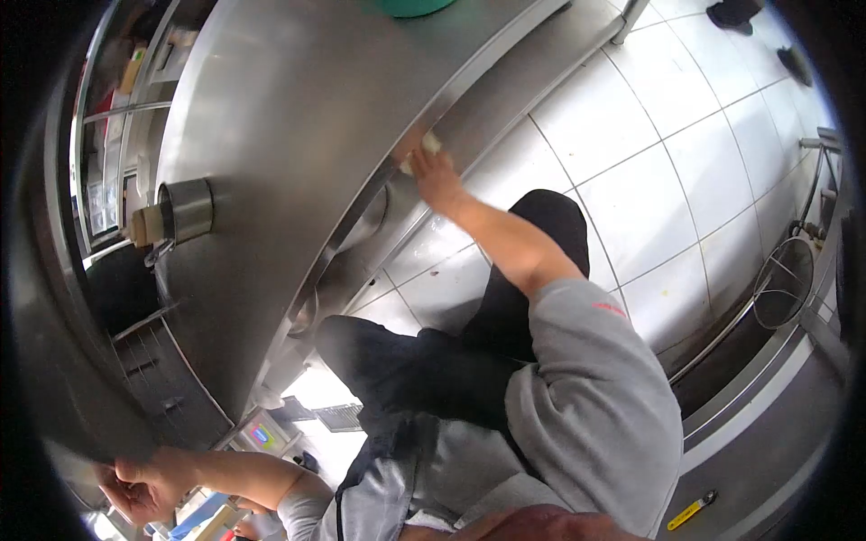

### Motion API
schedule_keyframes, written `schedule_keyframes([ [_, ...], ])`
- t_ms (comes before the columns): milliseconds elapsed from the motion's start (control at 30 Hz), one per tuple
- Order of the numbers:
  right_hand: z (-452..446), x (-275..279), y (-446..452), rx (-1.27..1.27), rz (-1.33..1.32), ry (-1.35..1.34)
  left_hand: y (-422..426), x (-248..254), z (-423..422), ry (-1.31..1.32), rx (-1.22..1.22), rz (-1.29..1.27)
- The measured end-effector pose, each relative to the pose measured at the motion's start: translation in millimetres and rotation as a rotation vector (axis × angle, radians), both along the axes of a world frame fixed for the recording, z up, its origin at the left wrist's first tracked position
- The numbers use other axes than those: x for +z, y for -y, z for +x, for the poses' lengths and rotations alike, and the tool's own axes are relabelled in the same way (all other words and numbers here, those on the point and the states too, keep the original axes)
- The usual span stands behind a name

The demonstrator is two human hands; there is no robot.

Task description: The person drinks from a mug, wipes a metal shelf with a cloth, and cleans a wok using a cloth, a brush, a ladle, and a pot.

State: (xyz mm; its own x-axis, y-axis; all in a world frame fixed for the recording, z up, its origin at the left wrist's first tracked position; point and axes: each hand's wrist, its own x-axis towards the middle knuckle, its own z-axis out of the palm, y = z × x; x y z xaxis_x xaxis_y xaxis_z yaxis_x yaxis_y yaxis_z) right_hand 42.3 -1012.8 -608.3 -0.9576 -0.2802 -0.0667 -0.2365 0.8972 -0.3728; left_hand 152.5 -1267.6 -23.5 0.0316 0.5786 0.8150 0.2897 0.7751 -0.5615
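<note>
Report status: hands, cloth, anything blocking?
Right hand holding pale cloth at edge of steel counter. Left hand loosely curled, nothing visible in it. Nothing seen blocking; metal container stands apart.

No text can be read; the red print [609, 308] on the grey sleeve [595, 388] is too blurred

Bright floor tiles [649, 185], glare on steel counter [298, 117], curved fisheye distortion

We see a pale cloth [432, 142], a silver-grey worktop [298, 108], white floor tiles [622, 185] in a dark-lined grid, a grey, red-marked sleeve [595, 370] and black trousers [406, 365].
</note>
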Motion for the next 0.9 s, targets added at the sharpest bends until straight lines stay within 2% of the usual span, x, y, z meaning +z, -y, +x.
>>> schedule_keyframes([
  [33,16.9,10.8,9.7,0.161,0.177,-0.088,-3.1,-3.1,3.8,-0.028,0.077,0.037],
  [133,14.9,22.4,-44.8,0.376,0.125,0.028,-4.9,-4.2,2.4,-0.008,0.029,0.073],
  [200,-11.6,5.4,-107.3,0.118,0.155,0.027,-7.4,0.5,-3.1,0.026,0.013,0.034],
  [267,-35.6,12.2,-172.4,-0.265,0.259,-0.163,5.2,1.2,2.4,0.045,0.026,0.046],
  [367,-80.1,58.7,-243.8,-0.600,-0.053,0.176,-0.1,-7.2,3.6,0.031,0.030,0.062],
  [467,-89.8,82.0,-305.1,-0.990,-0.711,-0.258,-3.7,-5.7,5.2,0.029,0.097,0.052],
  [533,-76.3,160.3,-330.9,-1.169,-0.769,-0.495,3.8,-6.6,5.1,-0.029,0.133,0.038],
  [567,-81.7,183.5,-348.1,-1.096,-0.875,-0.686,12.1,-2.4,2.0,-0.076,0.083,-0.004],
  [600,-85.8,217.9,-362.3,-1.112,-0.709,-0.734,9.3,-3.4,3.2,-0.053,0.096,0.019],
  [667,-130.9,240.9,-397.3,-1.046,-0.715,-0.842,4.6,-3.0,6.7,0.003,0.139,0.050],
  [700,-129.2,256.4,-381.9,-1.072,-0.767,-0.852,12.9,-2.0,3.8,0.027,0.039,0.078],
  [767,-127.4,280.4,-345.5,-1.121,-0.865,-0.882,21.0,1.8,8.0,0.023,0.134,0.029],
  [800,-127.7,265.3,-330.6,-1.150,-0.671,-0.916,27.6,3.0,8.1,0.011,0.126,0.020],
  [833,-101.9,274.5,-293.9,-1.043,-0.655,-0.921,34.1,4.5,8.3,-0.001,0.117,0.011],
  [867,-92.8,259.6,-263.2,-1.008,-0.543,-1.046,40.7,6.1,8.6,-0.014,0.109,0.003],
  [900,-68.9,262.1,-216.5,-0.960,-0.682,-1.029,40.6,4.4,8.3,-0.030,0.098,0.028],
])
